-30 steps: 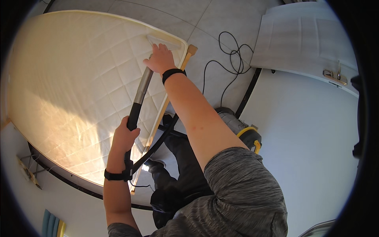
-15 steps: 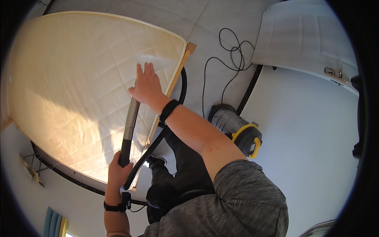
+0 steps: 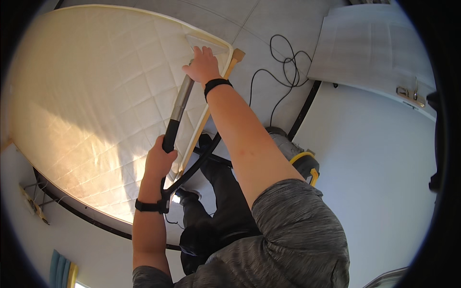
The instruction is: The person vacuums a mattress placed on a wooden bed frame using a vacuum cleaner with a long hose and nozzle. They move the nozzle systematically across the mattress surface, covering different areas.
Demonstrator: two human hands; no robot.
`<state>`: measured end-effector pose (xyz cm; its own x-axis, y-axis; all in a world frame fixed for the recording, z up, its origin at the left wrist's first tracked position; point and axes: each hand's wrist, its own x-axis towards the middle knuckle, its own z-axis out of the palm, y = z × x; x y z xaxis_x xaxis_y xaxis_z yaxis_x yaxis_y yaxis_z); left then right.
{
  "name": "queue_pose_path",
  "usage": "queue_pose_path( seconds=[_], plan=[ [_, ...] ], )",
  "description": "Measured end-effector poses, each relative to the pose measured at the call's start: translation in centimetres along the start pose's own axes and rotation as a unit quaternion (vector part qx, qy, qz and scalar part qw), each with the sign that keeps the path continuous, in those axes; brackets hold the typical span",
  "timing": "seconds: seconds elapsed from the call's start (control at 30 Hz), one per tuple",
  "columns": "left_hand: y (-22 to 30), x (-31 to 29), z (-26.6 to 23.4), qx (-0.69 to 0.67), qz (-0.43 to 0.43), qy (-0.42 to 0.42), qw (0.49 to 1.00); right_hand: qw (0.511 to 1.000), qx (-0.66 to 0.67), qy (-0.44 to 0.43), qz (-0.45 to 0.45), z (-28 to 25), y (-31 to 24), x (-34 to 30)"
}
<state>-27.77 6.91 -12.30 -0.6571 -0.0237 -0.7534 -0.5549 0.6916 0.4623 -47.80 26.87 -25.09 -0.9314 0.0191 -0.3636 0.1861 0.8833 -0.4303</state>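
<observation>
My left hand (image 3: 160,159) is wrapped round the black grip at the near end of a vacuum cleaner wand (image 3: 181,101). Farther up, my right hand (image 3: 203,68) holds the wand's metal tube near its far end, thumb on the left side and fingers reaching forward. A wide clear nozzle (image 3: 215,47) shows beyond those fingers, against the quilted cream mattress (image 3: 91,77) close to its far right corner. From the grip, a black hose (image 3: 198,165) curves past my legs. Part of the nozzle is hidden by my right hand.
Behind my right arm stands a canister vacuum cleaner (image 3: 305,163) with yellow trim. Its black cord (image 3: 283,89) lies looped on the grey tiled floor. A white door (image 3: 370,53) is at the far right. Wooden framing (image 3: 237,55) edges the mattress.
Both hands have moved forward and to the right with the wand. The nozzle has shifted from farther in on the mattress to near its corner. Both hands keep their hold.
</observation>
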Motion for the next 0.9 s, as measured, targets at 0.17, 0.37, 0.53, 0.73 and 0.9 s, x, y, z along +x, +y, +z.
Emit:
queue_pose_path(
  seconds=[0.17, 0.37, 0.53, 0.73, 0.9],
  plan=[
    [-2.6, -2.6, 0.2, -0.017, -0.024, -0.007, 1.000, 0.998, -0.014, -0.059, 0.009, 0.9, -1.2, -2.4],
    [-5.5, -5.2, -0.4, -0.016, -0.038, -0.023, 0.999, 0.998, -0.006, -0.054, 0.020, 3.2, -2.7, -6.2],
    [-6.1, -7.3, -0.2, -0.035, -0.042, -0.027, 0.998, 0.997, -0.005, -0.072, 0.020, 4.0, -3.0, -7.8],
    [-8.1, -9.1, -0.6, -0.034, -0.040, -0.024, 0.998, 0.998, -0.002, -0.063, 0.013, 5.7, -4.1, -10.1],
    [-10.9, -10.1, 0.3, -0.037, -0.037, -0.028, 0.998, 0.997, 0.010, -0.078, 0.022, 6.4, -4.6, -12.3]
  ],
)
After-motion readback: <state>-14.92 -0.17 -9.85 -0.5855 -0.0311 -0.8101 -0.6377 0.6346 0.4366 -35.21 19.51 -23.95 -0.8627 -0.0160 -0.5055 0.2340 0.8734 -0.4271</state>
